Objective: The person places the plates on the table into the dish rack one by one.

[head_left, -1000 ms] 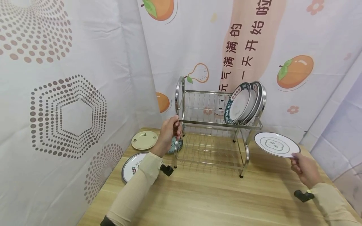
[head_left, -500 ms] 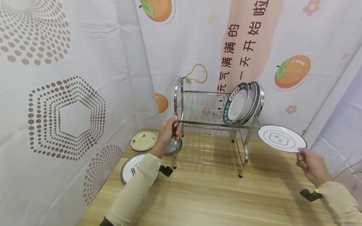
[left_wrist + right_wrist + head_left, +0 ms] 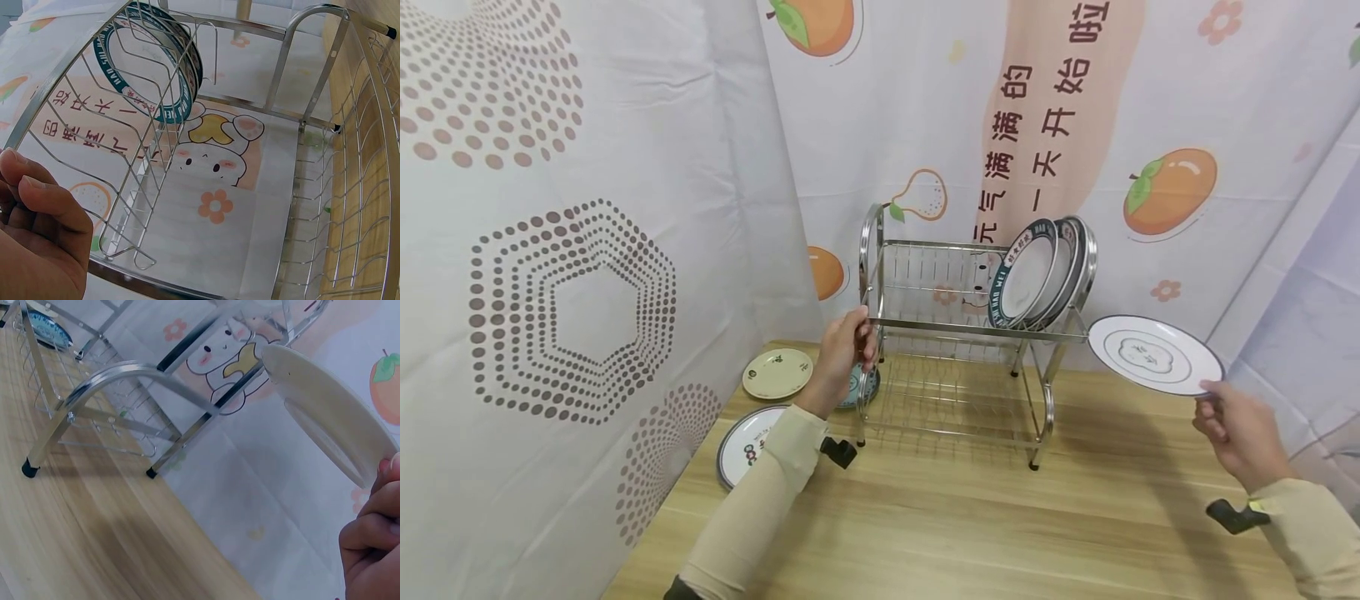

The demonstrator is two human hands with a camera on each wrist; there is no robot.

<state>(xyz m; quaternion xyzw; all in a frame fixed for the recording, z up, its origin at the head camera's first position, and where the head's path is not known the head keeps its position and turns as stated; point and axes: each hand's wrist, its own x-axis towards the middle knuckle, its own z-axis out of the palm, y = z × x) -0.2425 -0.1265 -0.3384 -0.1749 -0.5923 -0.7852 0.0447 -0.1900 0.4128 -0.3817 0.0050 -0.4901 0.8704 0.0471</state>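
In the head view, my right hand [image 3: 1243, 429] pinches the near right edge of a white plate [image 3: 1156, 354] with a dark rim and a patterned centre. The plate is held off the table, tilted, right of the two-tier metal dish rack [image 3: 955, 325]; its pale underside [image 3: 331, 419] shows in the right wrist view. My left hand [image 3: 838, 358] has curled fingers and grips the rack's upper tier at the front left corner. Several plates [image 3: 1026, 279] with patterned rims lean at the right end of that tier. The lower tier shows bare wires.
On the wooden table [image 3: 940, 533], left of the rack, lie a cream plate [image 3: 777, 373] and a white dark-rimmed plate [image 3: 745, 442], partly behind my left arm. A blue plate [image 3: 857, 387] lies behind my left hand. Printed curtains [image 3: 865, 125] stand behind and at the sides.
My right hand has lifted the plate up and moved it slightly right, level with the rack's upper tier. The left hand stays at the rack's corner. The view has shifted slightly.
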